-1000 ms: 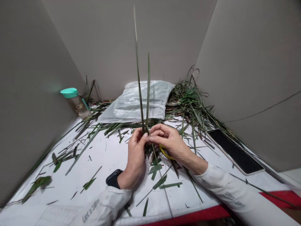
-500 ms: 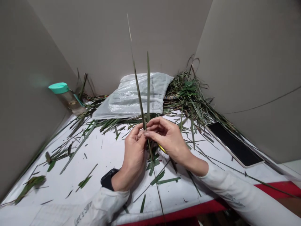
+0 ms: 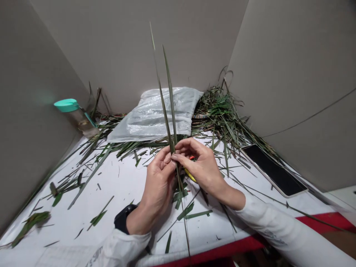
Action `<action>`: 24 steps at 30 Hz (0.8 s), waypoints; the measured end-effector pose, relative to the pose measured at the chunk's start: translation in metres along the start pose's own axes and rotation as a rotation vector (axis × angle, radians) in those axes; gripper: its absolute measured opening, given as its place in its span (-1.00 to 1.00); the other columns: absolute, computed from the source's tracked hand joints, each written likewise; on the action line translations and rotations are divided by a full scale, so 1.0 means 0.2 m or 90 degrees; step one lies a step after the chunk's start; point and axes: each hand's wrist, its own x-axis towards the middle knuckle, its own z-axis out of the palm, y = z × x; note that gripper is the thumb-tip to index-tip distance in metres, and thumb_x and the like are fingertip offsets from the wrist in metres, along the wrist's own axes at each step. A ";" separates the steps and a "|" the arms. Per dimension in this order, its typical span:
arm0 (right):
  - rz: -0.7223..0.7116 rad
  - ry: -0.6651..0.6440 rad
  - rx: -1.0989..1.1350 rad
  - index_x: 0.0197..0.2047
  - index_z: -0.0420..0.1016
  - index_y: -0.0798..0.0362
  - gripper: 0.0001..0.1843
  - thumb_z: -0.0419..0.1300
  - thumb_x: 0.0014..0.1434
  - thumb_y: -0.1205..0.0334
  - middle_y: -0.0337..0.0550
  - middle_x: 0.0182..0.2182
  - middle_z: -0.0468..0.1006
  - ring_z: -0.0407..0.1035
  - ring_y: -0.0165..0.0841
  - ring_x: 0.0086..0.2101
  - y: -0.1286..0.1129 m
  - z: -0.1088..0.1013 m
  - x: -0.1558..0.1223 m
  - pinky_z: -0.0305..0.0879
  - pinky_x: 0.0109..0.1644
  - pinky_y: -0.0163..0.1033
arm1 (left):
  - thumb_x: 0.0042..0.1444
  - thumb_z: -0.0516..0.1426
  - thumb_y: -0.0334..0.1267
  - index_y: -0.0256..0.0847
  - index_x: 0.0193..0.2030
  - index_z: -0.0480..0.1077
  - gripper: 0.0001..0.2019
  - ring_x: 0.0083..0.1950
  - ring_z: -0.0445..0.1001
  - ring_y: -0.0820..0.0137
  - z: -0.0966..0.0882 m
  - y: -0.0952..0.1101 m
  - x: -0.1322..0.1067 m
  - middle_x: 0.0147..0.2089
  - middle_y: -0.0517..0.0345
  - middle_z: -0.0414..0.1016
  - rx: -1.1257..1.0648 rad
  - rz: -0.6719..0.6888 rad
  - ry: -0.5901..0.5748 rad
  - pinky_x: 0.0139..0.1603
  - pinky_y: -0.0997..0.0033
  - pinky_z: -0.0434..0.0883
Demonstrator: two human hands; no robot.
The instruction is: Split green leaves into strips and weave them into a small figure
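My left hand (image 3: 156, 183) and my right hand (image 3: 200, 167) meet over the white table (image 3: 122, 185), fingertips pinched together on two long green leaf strips (image 3: 167, 100) that stand almost upright between them. The strips' lower ends run down past my palms toward the table's front edge. A yellow-handled tool (image 3: 189, 174) shows under my right palm, held against it; what kind of tool is hidden. A black watch (image 3: 122, 219) sits on my left wrist.
Cut leaf scraps (image 3: 182, 202) litter the table. A clear plastic bag (image 3: 158, 115) lies at the back, a heap of green leaves (image 3: 222, 115) to its right. A dark tablet (image 3: 274, 170) lies at the right, a teal-lidded bottle (image 3: 73, 115) at the left. Grey walls enclose three sides.
The shorter strip has tilted left and now lies close against the taller one. Both hands have stayed pinched together; the view has shifted slightly.
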 end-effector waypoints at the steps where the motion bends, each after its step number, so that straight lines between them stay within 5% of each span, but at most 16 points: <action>1: -0.007 0.001 -0.008 -0.25 0.50 0.02 -0.90 0.32 0.15 0.25 -0.25 -0.35 0.58 0.45 -0.40 -0.37 0.00 0.00 0.00 0.34 -0.28 -0.32 | -0.18 0.34 -0.36 -0.22 -0.11 0.46 -0.60 0.06 0.57 0.14 0.00 0.00 0.00 -0.13 0.03 0.64 0.000 -0.003 -0.003 -0.01 0.29 0.51; 16: -0.088 0.019 -0.094 -0.16 0.47 -0.01 -0.85 0.30 0.18 0.31 -0.21 -0.27 0.57 0.46 -0.37 -0.28 0.01 -0.02 0.00 0.39 -0.18 -0.27 | -0.12 0.30 -0.43 -0.18 -0.01 0.48 -0.55 0.06 0.57 0.23 -0.01 0.02 -0.01 -0.08 0.07 0.64 -0.038 -0.015 -0.024 0.02 0.38 0.47; 24: -0.111 0.040 -0.108 -0.14 0.46 0.02 -0.81 0.30 0.17 0.37 -0.22 -0.27 0.52 0.44 -0.37 -0.25 0.02 -0.01 -0.01 0.39 -0.17 -0.27 | -0.09 0.34 -0.43 -0.19 0.03 0.47 -0.52 -0.36 0.51 0.51 -0.03 0.01 0.00 -0.34 0.24 0.60 -0.042 0.014 -0.058 -0.28 0.59 0.43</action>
